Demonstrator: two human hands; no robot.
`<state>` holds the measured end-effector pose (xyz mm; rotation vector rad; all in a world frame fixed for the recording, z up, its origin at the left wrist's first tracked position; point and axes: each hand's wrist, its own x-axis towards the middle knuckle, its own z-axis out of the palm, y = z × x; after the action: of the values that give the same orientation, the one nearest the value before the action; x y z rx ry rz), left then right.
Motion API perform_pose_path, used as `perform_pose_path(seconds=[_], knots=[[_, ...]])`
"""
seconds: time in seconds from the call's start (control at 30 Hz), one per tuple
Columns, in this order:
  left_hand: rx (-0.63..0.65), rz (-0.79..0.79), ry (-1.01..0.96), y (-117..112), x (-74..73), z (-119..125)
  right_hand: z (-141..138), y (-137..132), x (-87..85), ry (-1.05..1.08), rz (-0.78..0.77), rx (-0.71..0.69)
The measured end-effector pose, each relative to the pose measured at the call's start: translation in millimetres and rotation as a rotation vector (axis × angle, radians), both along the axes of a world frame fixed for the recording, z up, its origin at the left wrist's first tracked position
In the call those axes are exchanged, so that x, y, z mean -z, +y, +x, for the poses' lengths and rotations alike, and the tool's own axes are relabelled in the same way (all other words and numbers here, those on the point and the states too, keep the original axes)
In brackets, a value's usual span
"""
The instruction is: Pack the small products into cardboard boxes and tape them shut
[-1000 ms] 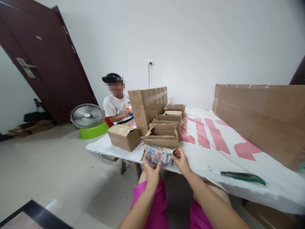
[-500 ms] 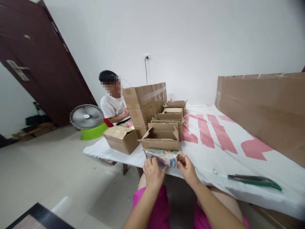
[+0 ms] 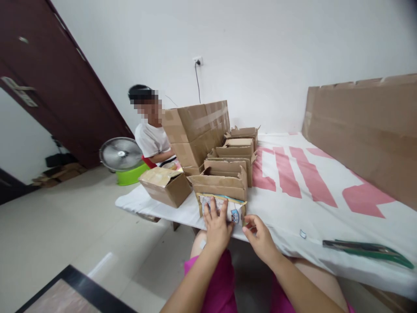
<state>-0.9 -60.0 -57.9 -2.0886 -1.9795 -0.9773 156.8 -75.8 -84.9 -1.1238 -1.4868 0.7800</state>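
Note:
A small printed carton (image 3: 235, 216), white with a blue label and a yellow-blue top edge, stands at the table's near edge against an open cardboard box (image 3: 221, 188). My left hand (image 3: 216, 226) lies on the carton's front with its fingers spread and stretched upward over the print. By the carton's lower right corner is my right hand (image 3: 259, 239), its fingers curved and the thumb apart from them. Nothing shows between those fingers; whether they touch the corner I cannot tell. The carton's back is hidden.
Several open boxes (image 3: 236, 152) line up behind, beside stacked taped cartons (image 3: 192, 126). A closed box (image 3: 165, 187) sits left. A green-handled cutter (image 3: 368, 251) and a scrap (image 3: 302, 234) lie right. A large cardboard panel (image 3: 361, 117) stands far right. A person (image 3: 151, 139) sits beyond the stack; a fan (image 3: 120, 154) stands left.
My left hand has shifted upward on the printed carton, its fingers now spread flat instead of bent. My right hand stays near the right corner, with its fingers slightly lower. The view has tilted slightly.

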Motion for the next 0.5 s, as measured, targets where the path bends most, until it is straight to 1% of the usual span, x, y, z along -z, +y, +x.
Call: perform_pose_path(seconds=[0.13, 0.27, 0.5], knots=[[0.005, -0.041, 0.01, 7.3, -4.0, 0.1, -0.3, -1.9, -3.2, -0.012, -0.013, -0.017], [0.016, -0.066, 0.016, 18.9, -7.1, 1.2, -0.8, -2.0, -2.8, -0.022, -0.023, -0.01], [-0.028, -0.174, 0.114, 47.4, -16.9, 9.0, -2.0, -2.8, -3.4, -0.117, -0.027, -0.02]])
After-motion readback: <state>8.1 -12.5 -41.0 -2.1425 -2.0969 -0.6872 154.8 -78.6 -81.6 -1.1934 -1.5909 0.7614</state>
